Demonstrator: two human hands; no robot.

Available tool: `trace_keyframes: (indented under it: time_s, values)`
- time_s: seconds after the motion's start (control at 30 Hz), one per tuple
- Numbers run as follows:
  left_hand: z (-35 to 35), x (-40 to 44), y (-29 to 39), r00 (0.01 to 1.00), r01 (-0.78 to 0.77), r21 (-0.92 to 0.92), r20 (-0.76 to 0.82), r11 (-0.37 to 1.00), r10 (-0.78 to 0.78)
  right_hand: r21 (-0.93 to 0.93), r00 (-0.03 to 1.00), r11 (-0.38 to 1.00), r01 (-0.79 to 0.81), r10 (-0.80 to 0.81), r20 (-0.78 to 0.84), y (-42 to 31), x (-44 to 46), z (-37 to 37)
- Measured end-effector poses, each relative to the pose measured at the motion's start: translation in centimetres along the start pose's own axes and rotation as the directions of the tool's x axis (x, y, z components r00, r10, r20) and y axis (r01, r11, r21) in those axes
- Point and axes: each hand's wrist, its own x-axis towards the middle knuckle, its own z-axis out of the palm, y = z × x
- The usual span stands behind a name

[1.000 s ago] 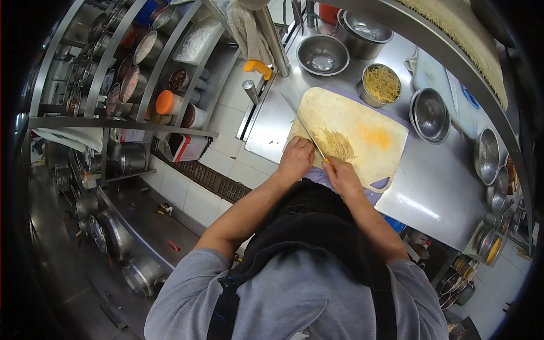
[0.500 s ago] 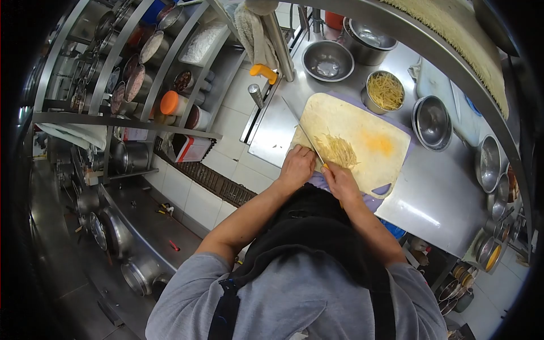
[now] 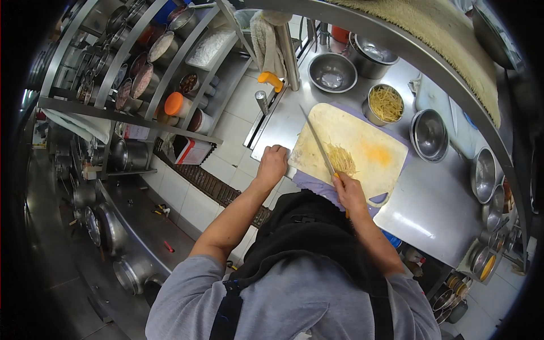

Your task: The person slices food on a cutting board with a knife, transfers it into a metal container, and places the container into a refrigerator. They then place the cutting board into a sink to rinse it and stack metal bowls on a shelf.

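Observation:
My right hand (image 3: 350, 192) grips the yellow handle of a long kitchen knife (image 3: 318, 139). Its blade points away and to the left across a pale cutting board (image 3: 365, 133). Thin pale-yellow shreds (image 3: 342, 159) lie in a pile just right of the blade. My left hand (image 3: 273, 163) is at the counter's left edge, beside the board and apart from it. Its fingers are curled closed, and whatever may be inside is hidden. Beyond the board stands a metal pot (image 3: 385, 104) holding similar shreds. A purple cloth (image 3: 317, 186) shows under the board.
A metal bowl (image 3: 332, 72) stands at the back of the steel counter (image 3: 436, 195), with stacked bowls (image 3: 429, 135) to the right. Another white board (image 3: 442, 110) carries a knife. Left of me are shelves (image 3: 130, 117) full of containers. A steel post (image 3: 288, 54) rises at the counter's left edge.
My left hand has left the shreds and moved left to the counter's edge. The knife has swung to lie farther over the board, with my right hand still on its handle.

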Motion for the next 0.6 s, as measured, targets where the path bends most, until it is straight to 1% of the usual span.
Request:
trace_keyframes:
  time_s: [0.07,0.2,0.23,0.3,0.33,0.37,0.43,0.47,0.5,0.57,0.6]
  values:
    - [0.8,0.0,-0.9,1.000,-0.006,0.023,-0.001,1.000,0.006,-0.001,0.998,0.998,-0.062,0.062,-0.021,0.8,-0.3,-0.6]
    - [0.9,1.0,-2.3,1.000,0.005,0.093,-0.028,0.996,-0.003,-0.001,0.996,0.998,-0.065,0.065,-0.057,0.9,-1.1,-1.8]
    - [0.8,1.5,-2.4,0.999,-0.005,0.091,-0.035,0.996,0.008,0.002,0.995,0.996,-0.087,0.087,-0.056,0.5,-1.4,-2.2]
    - [0.2,2.8,-1.8,0.992,0.117,-0.013,0.039,0.993,-0.117,0.006,0.992,0.994,-0.109,0.109,-0.070,0.3,-2.1,-2.7]
    - [-0.2,3.3,-0.7,0.996,0.084,-0.103,0.017,0.991,-0.082,0.016,0.989,0.993,-0.116,0.117,-0.096,0.4,-2.5,-2.9]
    - [0.0,3.6,0.3,0.997,0.069,-0.244,0.034,0.967,-0.062,0.026,0.985,0.992,-0.124,0.126,-0.120,0.4,-2.9,-3.1]
    - [-0.7,3.7,3.8,0.995,0.033,-0.387,0.103,0.922,0.008,0.024,0.980,0.992,-0.125,0.127,-0.150,0.8,-3.5,-3.6]
    - [0.0,3.8,4.1,0.988,0.025,-0.496,0.143,0.868,0.053,0.019,0.977,0.992,-0.123,0.125,-0.172,1.0,-3.7,-3.9]
    - [0.5,4.4,3.8,0.988,0.016,-0.498,0.139,0.867,0.062,0.018,0.976,0.993,-0.121,0.122,-0.181,1.3,-3.9,-4.1]
    - [1.0,6.2,2.9,1.000,0.018,-0.401,-0.015,0.916,-0.026,0.018,0.968,0.988,-0.153,0.154,-0.196,2.1,-4.2,-4.3]
    - [0.3,6.9,2.2,0.996,-0.050,-0.331,-0.088,0.942,0.022,0.017,0.969,0.988,-0.154,0.155,-0.195,1.6,-4.5,-4.7]
